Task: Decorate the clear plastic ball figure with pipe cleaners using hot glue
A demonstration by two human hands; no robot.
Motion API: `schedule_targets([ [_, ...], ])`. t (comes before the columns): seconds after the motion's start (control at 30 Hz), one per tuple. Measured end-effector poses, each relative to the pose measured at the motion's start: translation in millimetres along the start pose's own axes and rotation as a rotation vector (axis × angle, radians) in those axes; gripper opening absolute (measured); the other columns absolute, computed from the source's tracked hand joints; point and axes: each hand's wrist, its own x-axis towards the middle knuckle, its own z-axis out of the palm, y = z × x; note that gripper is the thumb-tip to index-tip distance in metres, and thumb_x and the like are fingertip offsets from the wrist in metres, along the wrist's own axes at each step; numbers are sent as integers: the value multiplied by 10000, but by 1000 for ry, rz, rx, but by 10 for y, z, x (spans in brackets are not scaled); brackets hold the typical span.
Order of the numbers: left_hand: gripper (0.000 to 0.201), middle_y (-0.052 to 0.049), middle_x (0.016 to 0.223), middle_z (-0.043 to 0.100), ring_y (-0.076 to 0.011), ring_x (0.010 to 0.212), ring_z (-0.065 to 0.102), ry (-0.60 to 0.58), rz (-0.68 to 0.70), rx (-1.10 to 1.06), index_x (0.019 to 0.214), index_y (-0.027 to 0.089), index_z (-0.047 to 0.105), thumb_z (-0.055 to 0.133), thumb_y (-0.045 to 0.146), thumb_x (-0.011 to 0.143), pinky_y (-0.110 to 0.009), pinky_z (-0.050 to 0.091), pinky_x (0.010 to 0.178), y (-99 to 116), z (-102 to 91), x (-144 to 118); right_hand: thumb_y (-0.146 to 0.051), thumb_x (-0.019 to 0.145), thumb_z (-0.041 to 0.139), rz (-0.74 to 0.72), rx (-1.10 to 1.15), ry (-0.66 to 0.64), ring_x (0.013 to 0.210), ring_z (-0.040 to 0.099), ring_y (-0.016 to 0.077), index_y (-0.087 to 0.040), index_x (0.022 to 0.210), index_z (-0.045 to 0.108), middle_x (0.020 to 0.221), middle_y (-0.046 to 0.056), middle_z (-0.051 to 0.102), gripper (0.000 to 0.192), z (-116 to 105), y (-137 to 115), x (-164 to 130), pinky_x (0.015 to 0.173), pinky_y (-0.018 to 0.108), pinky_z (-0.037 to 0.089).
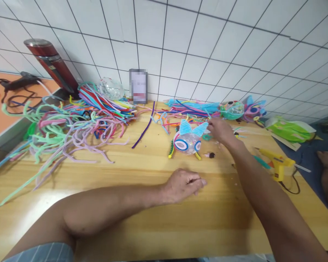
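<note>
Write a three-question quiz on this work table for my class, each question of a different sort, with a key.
1. What colour is the glue gun? A green; B yellow; C red.
2. True or false: the right hand reaches farther forward than the left hand.
3. Fill in: in this view, the purple stem lies to the ___ of the ball figure with blue-rimmed eyes.

Key: 1 B; 2 true; 3 left.
</note>
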Motion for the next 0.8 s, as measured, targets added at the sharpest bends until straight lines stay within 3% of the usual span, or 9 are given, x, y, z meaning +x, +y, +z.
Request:
schedule_targets([
  [0.13,406,51,606,603,-70,554,485,0,18,17,680,158,624,584,363,1029,-187,366,574,27,-2,-1,-304,842,643,144,260,99,759,662,212,-225,862,683,828,43,744,91,-226,143,139,703,333,505],
  [0.23,401,61,585,570,-67,546,459,-7,18,41,673,157,617,581,340,1028,-188,349,574,45,-7,-3,-321,859,612,231,476,168,659,640,168,-232,917,638,857,32,752,110,-362,206,154,596,298,500],
  [0.43,412,52,604,594,-73,569,499,-7,29,99,667,155,619,574,342,1031,-191,357,593,37,4,-4,-309,784,718,314,772,152,549,579,117,-216,893,690,836,33,757,145,-525,223,34,472,246,457],
  [0.6,418,47,609,602,-75,566,505,-11,52,111,668,157,621,575,362,1029,-193,358,589,19,12,-5,-311,740,785,347,855,149,515,556,97,-198,884,737,789,26,744,189,-552,215,-22,419,213,416],
  [0.8,435,42,605,608,-77,564,507,-5,85,142,650,160,609,573,374,1028,-197,350,582,-20,20,-2,-284,776,755,366,775,255,573,642,124,-206,892,706,829,30,762,148,-625,331,56,451,222,472],
])
